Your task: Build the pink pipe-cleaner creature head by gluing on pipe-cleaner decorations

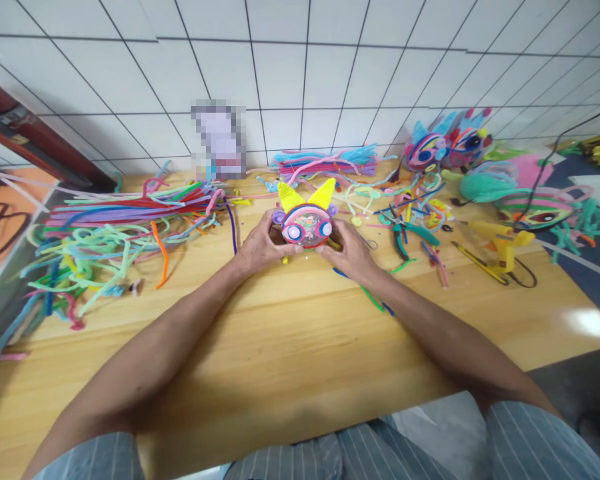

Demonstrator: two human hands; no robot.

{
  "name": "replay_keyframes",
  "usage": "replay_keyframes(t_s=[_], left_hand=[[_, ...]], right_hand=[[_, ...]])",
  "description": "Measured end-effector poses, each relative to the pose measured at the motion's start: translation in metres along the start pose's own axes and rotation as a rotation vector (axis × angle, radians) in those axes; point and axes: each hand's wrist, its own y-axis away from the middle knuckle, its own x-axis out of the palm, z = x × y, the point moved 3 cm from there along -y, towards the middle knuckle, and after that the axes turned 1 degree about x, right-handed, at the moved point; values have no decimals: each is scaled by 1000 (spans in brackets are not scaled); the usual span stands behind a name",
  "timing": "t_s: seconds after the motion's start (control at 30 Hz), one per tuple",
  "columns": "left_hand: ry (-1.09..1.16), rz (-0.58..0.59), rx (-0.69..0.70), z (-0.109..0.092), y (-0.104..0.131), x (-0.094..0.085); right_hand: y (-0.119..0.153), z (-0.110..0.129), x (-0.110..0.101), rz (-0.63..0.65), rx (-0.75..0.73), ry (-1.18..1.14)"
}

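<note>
Both of my hands hold a small round pipe-cleaner face (pixel 306 225) with two yellow ears, purple-ringed eyes and a pink rim, just above the wooden table (pixel 290 347). My left hand (pixel 260 245) grips its left side. My right hand (pixel 349 251) grips its right side, fingers curled under it. A green and a blue pipe cleaner (pixel 375 299) lie under my right wrist.
A big loose heap of coloured pipe cleaners (pixel 110 233) covers the table's left. More bundles (pixel 325 162) lie by the tiled wall. Green-handled pliers (pixel 413 233), a yellow glue gun (pixel 500 241) and finished pipe-cleaner faces (pixel 447 143) sit to the right.
</note>
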Motion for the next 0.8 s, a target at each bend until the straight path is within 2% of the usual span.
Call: replay_keyframes(t_s=[0.23, 0.4, 0.5, 0.6, 0.63, 0.7, 0.77, 0.8], left_hand=[[-117, -13, 108, 5, -1, -11], [-134, 28, 144, 7, -1, -14], [-215, -24, 194, 2, -2, -20], [-381, -240, 322, -23, -1, -36], [-446, -326, 370, -38, 2, -40], [-557, -417, 462, -74, 12, -37], [-639, -362, 569, -113, 29, -16], [-674, -255, 623, -130, 39, 2]], right_hand=[[2, -1, -2, 0, 12, -20], [8, -3, -3, -18, 23, -50], [7, -2, -11, -42, 9, 2], [2, 11, -29, -114, -29, 111], [1, 20, -36, -141, -63, 160], [3, 43, -48, -161, -165, 262], [16, 70, -50, -93, -286, 328], [27, 82, -47, -25, -341, 335]])
